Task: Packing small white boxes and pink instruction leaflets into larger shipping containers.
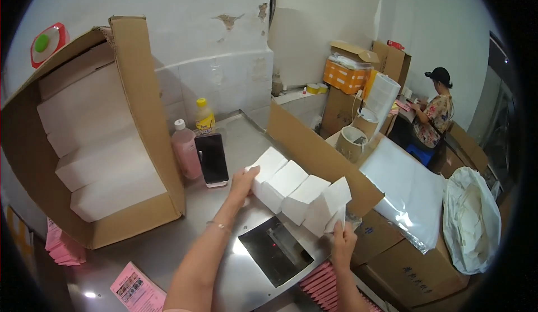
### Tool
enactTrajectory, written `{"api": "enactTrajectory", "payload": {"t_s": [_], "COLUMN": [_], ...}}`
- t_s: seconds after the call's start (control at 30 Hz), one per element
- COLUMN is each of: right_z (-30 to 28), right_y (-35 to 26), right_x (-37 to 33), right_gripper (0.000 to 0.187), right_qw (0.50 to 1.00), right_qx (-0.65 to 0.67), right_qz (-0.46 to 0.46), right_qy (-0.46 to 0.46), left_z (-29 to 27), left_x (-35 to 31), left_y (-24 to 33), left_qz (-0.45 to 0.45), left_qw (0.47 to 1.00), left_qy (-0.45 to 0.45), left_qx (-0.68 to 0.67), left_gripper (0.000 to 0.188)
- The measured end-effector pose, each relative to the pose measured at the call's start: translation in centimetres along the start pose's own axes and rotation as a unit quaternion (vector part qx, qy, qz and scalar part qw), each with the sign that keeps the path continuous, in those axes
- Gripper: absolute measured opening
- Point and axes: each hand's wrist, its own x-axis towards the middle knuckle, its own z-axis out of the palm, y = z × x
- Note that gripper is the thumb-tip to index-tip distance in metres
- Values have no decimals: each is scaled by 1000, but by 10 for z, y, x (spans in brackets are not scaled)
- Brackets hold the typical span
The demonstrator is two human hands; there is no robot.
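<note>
A row of several white paper stacks (288, 178) stretches slantwise between my two hands, over the far edge of a dark rectangular opening (274, 250) in the metal table. My left hand (244, 182) is closed on the left end of the row, with the thumb on its upper side. At the other end, my right hand (343, 242) grips the lower edge of the last stack, which tilts and fans apart. A cardboard box (176, 189) lies on its side at the left, filled with similar white stacks (117, 191).
On the metal table (224, 233) are a phone (212, 158), a pink bottle (186, 150), a yellow bottle (204, 117) and a printed pink pack (137, 289). Pink packs (322, 284) sit below the right edge. Cartons (414, 264) stand right; a person (437, 110) sits farther back.
</note>
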Motion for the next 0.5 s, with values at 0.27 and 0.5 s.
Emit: {"api": "enactTrajectory", "payload": {"t_s": [0.27, 0.5], "right_z": [-51, -14], "right_y": [-40, -53], "right_x": [11, 74], "right_gripper": [17, 49], "right_qw": [977, 838], "right_qx": [-102, -309], "right_qz": [-159, -450], "right_qy": [99, -7], "left_z": [36, 24], "left_x": [41, -11], "left_y": [-2, -30], "left_qz": [166, 129], "left_qw": [986, 979], "left_qy": [31, 84], "left_qx": [-6, 130], "left_gripper": [81, 74]}}
